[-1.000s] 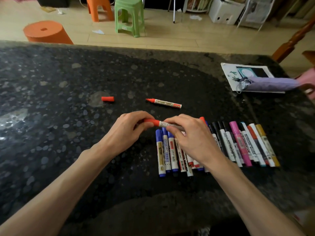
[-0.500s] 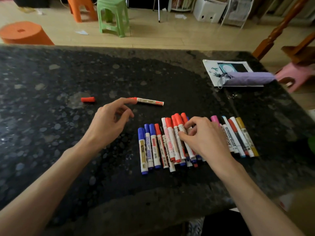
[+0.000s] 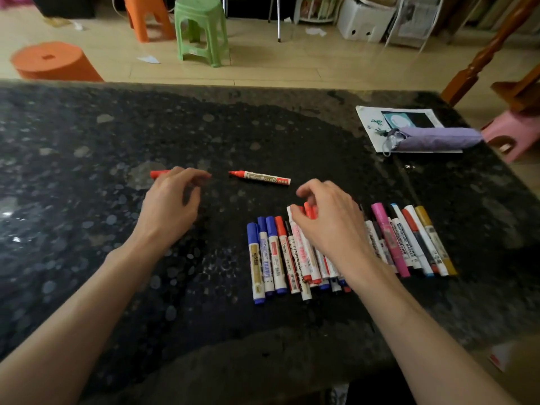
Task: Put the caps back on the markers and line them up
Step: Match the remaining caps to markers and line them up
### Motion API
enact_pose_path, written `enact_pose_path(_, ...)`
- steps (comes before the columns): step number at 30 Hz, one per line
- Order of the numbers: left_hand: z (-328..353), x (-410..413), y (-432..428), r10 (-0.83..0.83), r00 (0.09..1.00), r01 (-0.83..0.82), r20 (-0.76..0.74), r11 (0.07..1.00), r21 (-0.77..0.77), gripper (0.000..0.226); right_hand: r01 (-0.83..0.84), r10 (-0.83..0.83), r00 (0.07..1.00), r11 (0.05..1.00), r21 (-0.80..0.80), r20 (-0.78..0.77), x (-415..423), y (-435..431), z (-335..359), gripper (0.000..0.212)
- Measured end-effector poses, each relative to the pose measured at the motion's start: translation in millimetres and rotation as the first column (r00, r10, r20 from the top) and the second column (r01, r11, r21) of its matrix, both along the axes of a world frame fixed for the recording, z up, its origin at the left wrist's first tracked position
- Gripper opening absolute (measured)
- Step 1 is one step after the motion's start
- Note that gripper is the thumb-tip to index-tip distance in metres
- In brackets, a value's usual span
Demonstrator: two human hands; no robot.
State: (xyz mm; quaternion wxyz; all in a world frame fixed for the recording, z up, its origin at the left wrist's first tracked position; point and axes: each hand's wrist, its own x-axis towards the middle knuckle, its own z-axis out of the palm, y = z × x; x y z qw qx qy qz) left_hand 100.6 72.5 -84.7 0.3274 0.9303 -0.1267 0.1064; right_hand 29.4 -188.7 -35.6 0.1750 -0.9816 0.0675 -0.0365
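- The red cap (image 3: 157,173) lies on the dark stone table (image 3: 73,200), just past the fingertips of the left hand (image 3: 171,209) and partly hidden by them.
- The left hand hangs over the table with its fingers loosely bent and slightly apart, pinching nothing. Whether a fingertip touches the cap cannot be told.
- The uncapped red marker (image 3: 261,178) lies flat between the two hands and a little beyond them. Its bare tip points toward the left hand and it is clear of both.
- The right hand (image 3: 330,226) arches over the row of capped markers (image 3: 274,252), fingers loosely curled and gripping nothing that shows. The row lies side by side beneath the hand and runs out to either side of it.
- Well beyond the right hand, a purple pouch (image 3: 435,138) rests on a printed sheet (image 3: 369,124).
- The step in hand appears to be the last capping, with one marker and one cap outside the row.
- The next move likely calls for the left hand to pinch the cap and the right to fetch the marker. The cap then goes squarely over the tip, and the marker is laid parallel in the row.
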Motion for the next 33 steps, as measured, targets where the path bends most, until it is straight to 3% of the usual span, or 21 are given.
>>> enact_pose_path(2, -6, 8, 16, 0.055, 0.998, -0.059, 0.036, 0.988, 0.145, 0.043, -0.108, 0.110, 0.993, 0.994, -0.027, 0.051, 18, 12, -9, 0.041)
enact_pose_path(4, -10, 12, 31, 0.115, 0.993, -0.104, -0.022, 0.956, 0.275, 0.057, -0.203, 0.209, 0.975, 0.976, -0.075, 0.073, 37, 24, -19, 0.047)
enact_pose_path(6, -14, 13, 43, 0.112, 0.987, -0.064, -0.111, 0.926, 0.371, 0.067, -0.260, 0.265, 0.964, 0.955, -0.142, 0.014, 55, 34, -30, 0.054)
enact_pose_path(9, -18, 12, 52, 0.092, 0.982, -0.015, -0.166, 0.910, 0.414, 0.066, -0.252, 0.238, 0.967, 0.945, -0.210, -0.088, 73, 47, -44, 0.060)
enact_pose_path(16, -18, 14, 61, 0.142, 0.980, -0.099, -0.140, 0.956, 0.274, 0.042, -0.171, 0.187, 0.982, 0.944, -0.283, 0.032, 73, 55, -49, 0.030)
enact_pose_path(20, -14, 9, 58, 0.098, 0.983, -0.076, -0.152, 0.986, 0.146, 0.029, -0.245, 0.275, 0.953, 0.946, -0.211, 0.125, 68, 61, -51, 0.022)
enact_pose_path(25, 6, -2, 32, -0.088, 0.926, -0.020, -0.368, 0.960, -0.280, 0.027, -0.266, 0.305, 0.916, 0.948, -0.174, 0.260, 54, 61, -40, 0.024)
enact_pose_path(33, 26, -19, -1, -0.274, 0.889, 0.118, -0.367, 0.912, -0.394, 0.016, -0.287, 0.304, 0.924, 0.952, -0.102, 0.233, 16, 27, -21, 0.032)
